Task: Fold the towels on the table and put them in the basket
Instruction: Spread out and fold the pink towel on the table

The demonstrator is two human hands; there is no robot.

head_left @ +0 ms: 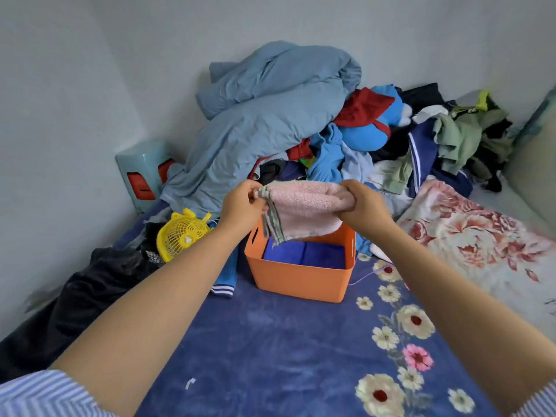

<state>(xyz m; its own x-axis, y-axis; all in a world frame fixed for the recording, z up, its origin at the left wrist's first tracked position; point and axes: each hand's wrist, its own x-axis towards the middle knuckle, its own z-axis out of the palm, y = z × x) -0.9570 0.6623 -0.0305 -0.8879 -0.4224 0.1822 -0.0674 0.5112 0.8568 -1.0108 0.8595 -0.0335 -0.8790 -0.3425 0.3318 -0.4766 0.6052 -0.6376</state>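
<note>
At the centre of the frame I hold the folded pink towel point(304, 210) above the orange basket point(301, 281), my left hand point(242, 203) pinching its striped corner and my right hand point(361, 206) curled round the other end, so I should lower it level onto the blue towels point(304, 254) inside.

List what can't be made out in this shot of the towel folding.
- Head view: the pink towel, held by the left hand and right hand, hides the orange basket's far rim.
- How many blue towels are stacked there: only the top layer shows.
- Green box by the wall: partly hidden by the grey-blue bedding.
</note>
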